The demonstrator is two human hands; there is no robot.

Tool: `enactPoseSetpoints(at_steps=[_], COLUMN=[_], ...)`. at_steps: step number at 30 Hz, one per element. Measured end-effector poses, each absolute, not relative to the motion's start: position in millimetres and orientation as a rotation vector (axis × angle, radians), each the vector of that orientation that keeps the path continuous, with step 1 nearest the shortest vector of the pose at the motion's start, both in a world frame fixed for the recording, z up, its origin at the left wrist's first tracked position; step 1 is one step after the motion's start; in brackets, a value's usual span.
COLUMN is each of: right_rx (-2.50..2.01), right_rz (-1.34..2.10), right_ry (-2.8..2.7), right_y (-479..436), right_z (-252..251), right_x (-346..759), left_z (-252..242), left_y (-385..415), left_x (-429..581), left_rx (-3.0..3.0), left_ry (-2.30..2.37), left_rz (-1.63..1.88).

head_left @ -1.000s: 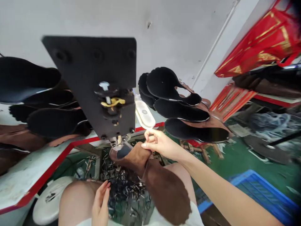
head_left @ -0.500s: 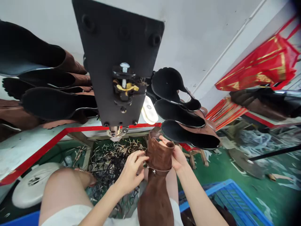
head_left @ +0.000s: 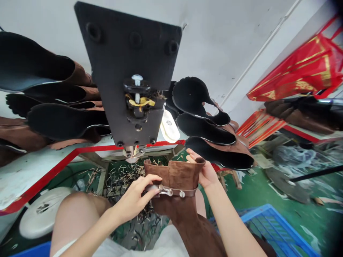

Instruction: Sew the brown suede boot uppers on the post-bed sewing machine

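A brown suede-looking boot upper (head_left: 183,175) lies over my lap, its opening toward the machine. Round its shaft runs a thin brown strap (head_left: 190,193) with metal studs and a buckle. My left hand (head_left: 136,196) is at the left side of the shaft, thumb and fingers closed on the strap beside the buckle. At the right rim, my right hand (head_left: 207,175) grips the shaft, some of its fingers hidden behind the material. Just beyond the boot's opening stands a black sewing machine head (head_left: 131,117), its metal foot (head_left: 132,153) hanging low.
More boot uppers with black linings are stacked left (head_left: 66,119) and right (head_left: 209,128) on a red-edged white table (head_left: 34,175). A blue crate (head_left: 284,228) stands at lower right. Scraps (head_left: 128,178) litter the green floor. A red bag (head_left: 297,75) hangs at right.
The boot upper has turned, so its shaft now shows broad side with the strap and buckle. My left hand has moved left and onto the strap; my right hand has shifted slightly right.
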State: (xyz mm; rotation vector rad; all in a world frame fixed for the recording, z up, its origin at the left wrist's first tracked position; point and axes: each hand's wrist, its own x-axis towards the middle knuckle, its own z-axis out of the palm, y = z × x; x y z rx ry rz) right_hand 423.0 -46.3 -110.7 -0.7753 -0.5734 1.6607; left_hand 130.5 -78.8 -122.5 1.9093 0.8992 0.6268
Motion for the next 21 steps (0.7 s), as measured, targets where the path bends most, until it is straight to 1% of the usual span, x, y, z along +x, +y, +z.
enactPoseSetpoints(at_steps=[4, 8, 15, 18, 21], right_rx=[-0.765, -0.748, -0.715, -0.701, -0.689], right_rz=[1.682, 1.696, 1.667, 1.651, 1.646], right_ry=[-0.597, -0.623, -0.684, -0.709, -0.735], right_y=[-44, -43, -38, -38, -37], right_z=[-113, -109, -94, -86, -81], right_x=[412, 404, 401, 396, 390], left_z=[-126, -129, -130, -133, -136], left_y=[-90, -97, -109, -108, -106], left_x=[131, 126, 121, 126, 130], left_rx=[1.827, 1.938, 2.162, 2.249, 2.554], left_ry=[1.053, 0.995, 0.990, 0.980, 0.888], left_rz=[0.690, 0.725, 0.646, 0.718, 0.847])
